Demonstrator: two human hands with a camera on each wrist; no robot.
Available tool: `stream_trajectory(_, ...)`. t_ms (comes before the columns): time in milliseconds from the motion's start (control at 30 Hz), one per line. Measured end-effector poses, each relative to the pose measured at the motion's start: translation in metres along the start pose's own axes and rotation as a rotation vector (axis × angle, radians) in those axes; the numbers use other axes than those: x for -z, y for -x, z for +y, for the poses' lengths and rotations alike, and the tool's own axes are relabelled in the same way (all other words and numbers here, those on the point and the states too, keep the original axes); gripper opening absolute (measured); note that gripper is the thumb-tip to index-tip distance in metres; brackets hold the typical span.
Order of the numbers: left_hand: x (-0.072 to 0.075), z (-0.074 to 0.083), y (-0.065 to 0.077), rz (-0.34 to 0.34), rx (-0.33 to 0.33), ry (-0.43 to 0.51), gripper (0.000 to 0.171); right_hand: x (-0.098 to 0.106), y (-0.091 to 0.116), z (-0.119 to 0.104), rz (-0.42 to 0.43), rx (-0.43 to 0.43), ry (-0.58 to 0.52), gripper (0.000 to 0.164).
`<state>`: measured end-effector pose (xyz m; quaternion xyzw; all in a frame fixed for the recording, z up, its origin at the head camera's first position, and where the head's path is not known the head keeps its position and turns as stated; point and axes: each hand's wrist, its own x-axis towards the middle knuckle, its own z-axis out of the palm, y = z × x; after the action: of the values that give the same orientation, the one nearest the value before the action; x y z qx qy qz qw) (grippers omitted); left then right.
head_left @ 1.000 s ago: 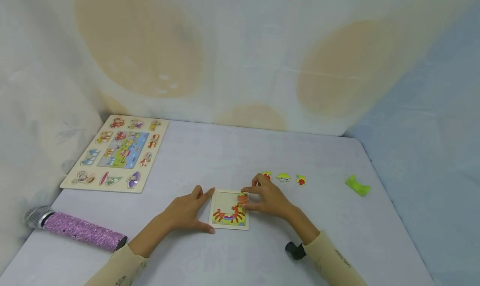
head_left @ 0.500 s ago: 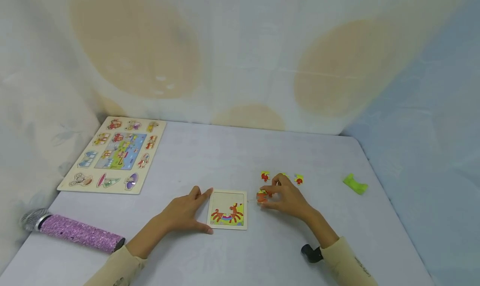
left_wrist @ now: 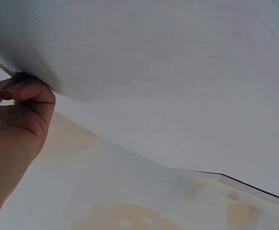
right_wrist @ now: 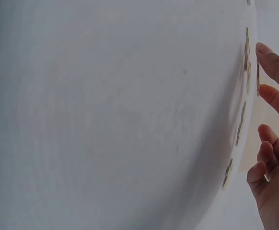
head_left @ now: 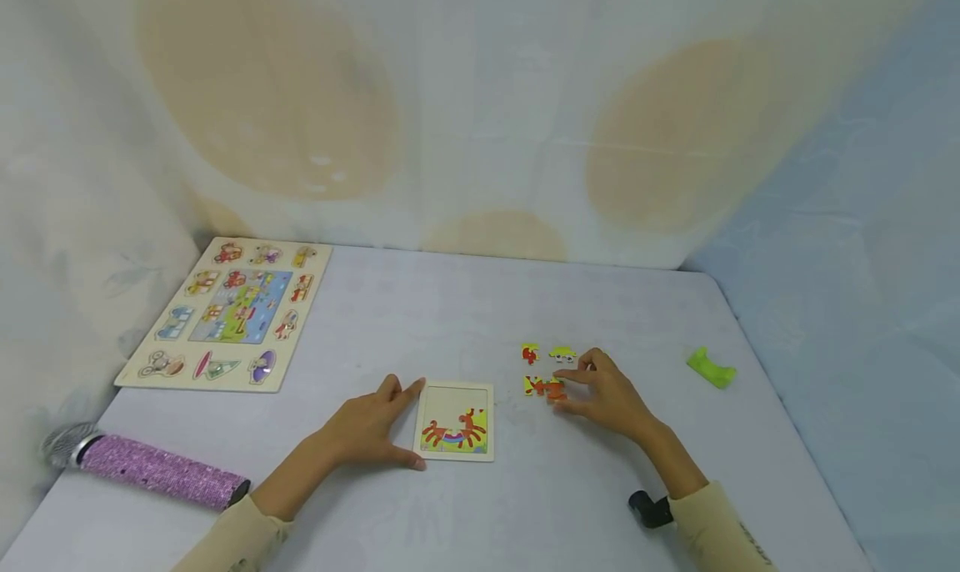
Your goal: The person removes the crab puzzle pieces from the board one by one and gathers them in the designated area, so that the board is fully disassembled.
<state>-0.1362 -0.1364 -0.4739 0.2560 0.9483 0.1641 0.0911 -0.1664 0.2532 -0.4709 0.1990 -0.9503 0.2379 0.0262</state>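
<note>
A small square puzzle tray (head_left: 446,398) lies mid-table, with joined pieces (head_left: 453,434) showing a red-orange horse and rainbow along its lower part. My left hand (head_left: 367,426) touches its left side, index finger at the upper corner, thumb at the lower one. To the right of the tray, my right hand (head_left: 609,395) pinches an orange puzzle piece (head_left: 556,390) between thumb and finger, low over the table. Another red-and-yellow piece (head_left: 533,385) lies right beside it. Behind these are a red-and-yellow piece (head_left: 530,353) and a yellow piece with eyes (head_left: 562,354).
A large peg puzzle board (head_left: 168,372) lies at the back left, and a pink glittery microphone (head_left: 157,468) in front of it. Farther right is a bright green piece (head_left: 711,368). A black object (head_left: 650,509) sits at the right wrist by the sleeve.
My right hand has carried the orange piece from over the tray rightward, down beside the row of loose pieces. The horse part stays in the tray, and my left hand keeps its place.
</note>
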Motion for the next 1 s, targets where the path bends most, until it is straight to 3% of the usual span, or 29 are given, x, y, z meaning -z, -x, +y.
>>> stream_trajectory(267,-0.002,-0.002,0.000,0.005,-0.002,0.002,0.114,0.003,0.003,0.015,0.016,-0.021,0.010,0.046)
stream_trajectory(500,-0.002,-0.002,0.000,0.003,-0.003,-0.002,0.115,0.001,0.003,0.019,0.023,-0.046,0.009,0.058)
stream_trajectory(733,-0.002,-0.003,0.000,0.003,-0.003,-0.010,0.116,-0.006,-0.004,-0.015,0.000,0.005,-0.070,0.054)
stream_trajectory(1000,-0.002,-0.003,0.000,0.007,-0.015,-0.006,0.115,-0.026,-0.015,-0.059,-0.114,0.135,-0.095,0.049)
